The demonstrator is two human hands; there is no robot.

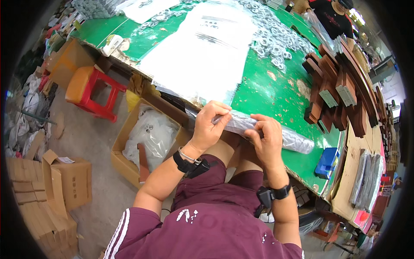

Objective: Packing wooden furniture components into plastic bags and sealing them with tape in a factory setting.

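A long, narrow bundle in clear plastic (297, 140) lies slantwise across the near edge of the green table, its right end on the tabletop. My left hand (210, 125) pinches the plastic at the bundle's left end, thumb against fingertips. Farther along, my right hand (268, 139) grips the same bundle with bent fingers, thumb on the near side. What is inside the wrapping looks greyish and cannot be made out. Just beyond my left hand, a stack of white plastic bags (194, 56) reaches over the table's edge.
Many small bagged ring-shaped parts (276, 39) cover the far table (267, 93). Brown curved wooden pieces (340, 90) are piled at right, near a blue tape dispenser (327, 163). An open carton (120, 149) and a red stool (97, 90) stand at left. A co-worker (330, 19) is at far right.
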